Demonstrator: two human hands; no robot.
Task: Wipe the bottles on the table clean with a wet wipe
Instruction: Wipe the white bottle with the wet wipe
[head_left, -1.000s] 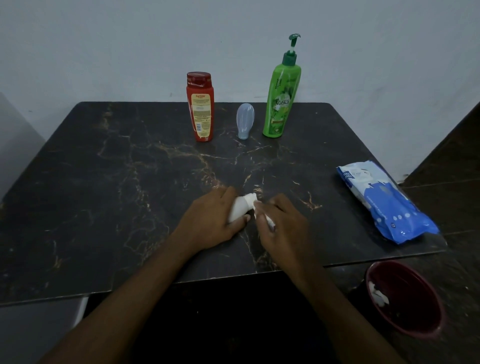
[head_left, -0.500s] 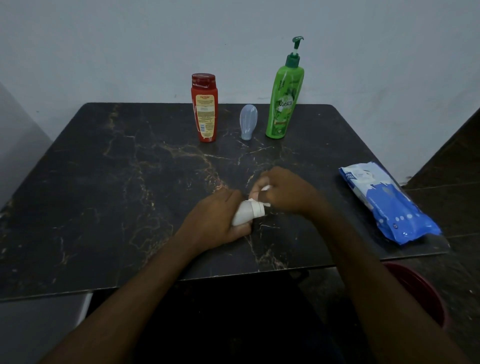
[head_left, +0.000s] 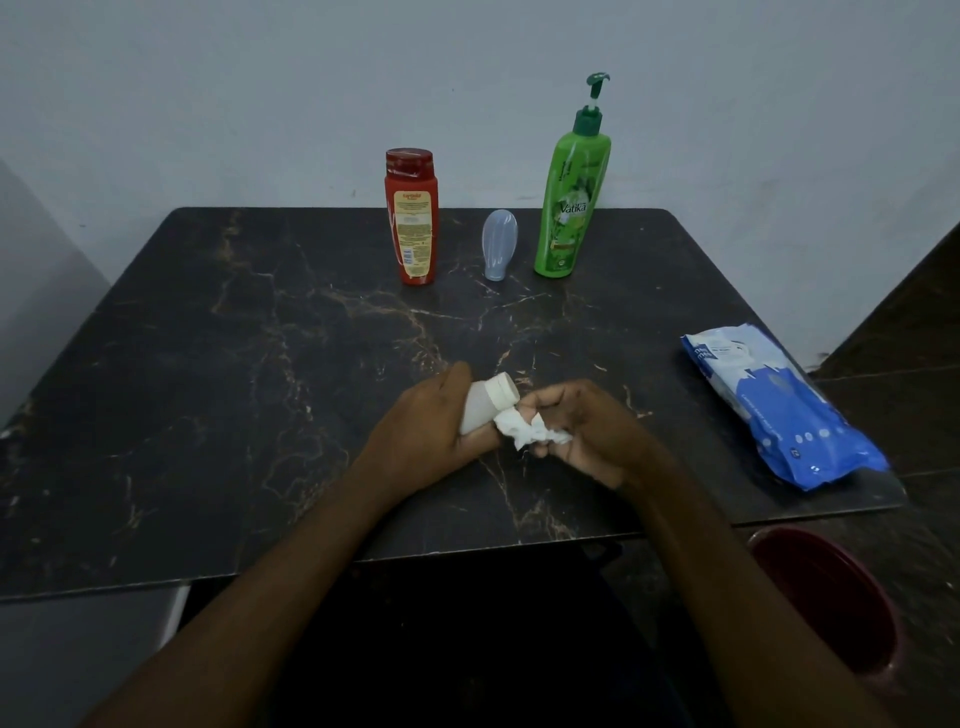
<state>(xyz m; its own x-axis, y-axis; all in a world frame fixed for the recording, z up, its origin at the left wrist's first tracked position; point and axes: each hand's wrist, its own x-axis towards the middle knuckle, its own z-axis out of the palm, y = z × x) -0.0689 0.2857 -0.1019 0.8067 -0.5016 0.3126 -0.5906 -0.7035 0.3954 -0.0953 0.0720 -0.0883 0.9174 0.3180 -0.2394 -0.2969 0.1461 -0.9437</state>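
4 bottles. Left hand (head_left: 421, 431) grips 1 white bottle (head_left: 485, 402), front-centre over counter (head_left: 208, 364); right hand (head_left: 587, 431) clutches 1 crumpled wipe (head_left: 524, 431) by its cap. Other 3 at back: red bottle (head_left: 412, 218), grey bottle (head_left: 498, 249), green bottle (head_left: 569, 208).

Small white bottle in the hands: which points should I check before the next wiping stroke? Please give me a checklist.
1. Left hand grips the small white plastic bottle: ok.
2. Right hand holds the crumpled white wet wipe: ok.
3. Wipe touches the bottle near its cap: ok.
4. Cap is on the bottle: ok.
5. Bottle surface already clean: cannot tell.
6. Red plastic bottle and green pump bottle stand upright, away from the hands: ok.
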